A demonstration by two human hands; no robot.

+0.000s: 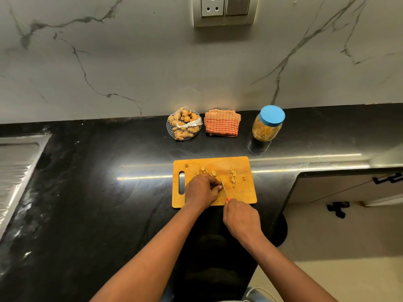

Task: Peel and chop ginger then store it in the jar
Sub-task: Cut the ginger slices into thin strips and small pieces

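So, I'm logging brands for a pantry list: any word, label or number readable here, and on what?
No readable text anywhere.
Jar: no label shows; its blue lid is plain.
Net bag of ginger: white strip, too small to read.
Wall socket plate: no markings legible.

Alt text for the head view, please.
On a wooden cutting board, the right hand grips a thin red-handled knife, its blade beside the left hand's curled fingers; cut ginger pieces lie around. Behind: net bag of ginger, folded orange checked cloth, blue-lidded clear jar.
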